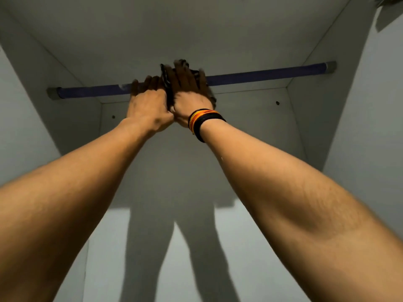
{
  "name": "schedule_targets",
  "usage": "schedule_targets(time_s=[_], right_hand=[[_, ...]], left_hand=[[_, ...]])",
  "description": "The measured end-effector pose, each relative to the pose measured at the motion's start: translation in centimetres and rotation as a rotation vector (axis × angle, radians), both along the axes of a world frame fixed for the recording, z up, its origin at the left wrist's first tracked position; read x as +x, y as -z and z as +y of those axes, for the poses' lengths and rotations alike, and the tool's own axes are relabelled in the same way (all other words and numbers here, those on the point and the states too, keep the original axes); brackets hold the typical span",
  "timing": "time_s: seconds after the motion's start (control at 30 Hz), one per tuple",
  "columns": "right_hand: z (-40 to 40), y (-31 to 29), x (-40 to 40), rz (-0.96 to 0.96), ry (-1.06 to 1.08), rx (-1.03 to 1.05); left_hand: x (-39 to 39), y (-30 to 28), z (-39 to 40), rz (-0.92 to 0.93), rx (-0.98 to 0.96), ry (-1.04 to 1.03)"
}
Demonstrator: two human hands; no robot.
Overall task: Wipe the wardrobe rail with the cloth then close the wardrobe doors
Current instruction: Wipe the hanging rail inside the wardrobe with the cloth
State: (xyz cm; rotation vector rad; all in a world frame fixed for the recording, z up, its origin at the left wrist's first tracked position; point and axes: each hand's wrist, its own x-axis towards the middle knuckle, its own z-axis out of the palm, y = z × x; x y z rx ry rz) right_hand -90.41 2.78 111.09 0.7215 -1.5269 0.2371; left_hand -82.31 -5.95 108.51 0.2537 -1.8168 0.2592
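A dark blue wardrobe rail (261,75) runs across the top of the open wardrobe, held by grey brackets at both ends. Both my hands reach up to its middle. My left hand (148,103) is curled over the rail. My right hand (189,88), with coloured bands on the wrist, presses a dark patterned cloth (164,77) against the rail with its fingers spread. Most of the cloth is hidden under the hands, which touch each other. The fingers are blurred. No wardrobe doors are in view.
The wardrobe's white back panel (250,131), its side walls (26,131) and its ceiling (174,29) enclose the rail closely. My arms cast a shadow on the back panel. A dark object (390,1) shows at the top right corner.
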Motion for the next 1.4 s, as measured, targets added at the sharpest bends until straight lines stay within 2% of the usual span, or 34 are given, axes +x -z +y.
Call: schedule_targets(time_s=[0.13, 0.3, 0.4, 0.5, 0.57, 0.63, 0.8, 0.87, 0.97, 1.07, 1.13, 1.2, 1.3, 1.4], right_hand=[[3.4, 0.7, -1.6, 0.102, 0.072, 0.026], [14.6, 2.4, -6.5, 0.141, 0.051, -0.238], [22.1, 2.1, -8.7, 0.030, 0.163, -0.383], [25.7, 1.1, -9.0, -0.148, 0.267, -0.437], [25.3, 0.6, -8.3, -0.217, 0.236, -0.490], [23.2, 0.4, -7.2, -0.195, 0.163, -0.512], [13.1, 0.2, -3.3, -0.057, 0.075, -0.216], [8.9, 0.0, -1.8, -0.034, 0.029, -0.121], [4.9, -0.1, -0.1, -0.090, -0.127, -0.070], [4.7, -0.1, 0.5, -0.135, -0.309, -0.039], [5.9, 0.1, 0.3, -0.115, -0.342, -0.052], [7.4, 0.2, -0.6, -0.127, -0.320, -0.055], [10.0, 0.3, -2.4, -0.105, -0.110, -0.032], [11.7, 0.3, -3.6, -0.060, 0.007, 0.020]], left_hand=[[0.4, 0.3, -0.4, -0.002, -0.004, 0.033], [0.4, 0.1, -0.4, -0.005, 0.012, 0.084], [0.4, 0.0, 0.0, -0.002, 0.025, 0.108], [0.4, 0.0, 0.0, -0.008, 0.026, 0.127], [0.7, -0.1, 0.0, -0.030, 0.025, 0.133], [1.1, -0.4, 0.0, -0.057, 0.010, 0.120], [1.1, -0.4, 0.4, -0.106, 0.005, 0.040], [0.5, 0.8, 1.0, 0.002, -0.055, 0.144], [-0.1, 2.9, 2.6, 0.144, -0.234, 0.494], [-0.6, 2.9, 3.9, 0.094, -0.146, 0.694], [-0.9, 2.3, 4.3, 0.059, -0.020, 0.660], [-1.4, 2.1, 4.6, 0.058, 0.013, 0.594], [-2.4, 1.8, 5.8, 0.150, -0.069, 0.439], [-3.0, 1.0, 6.6, 0.228, -0.220, 0.124]])
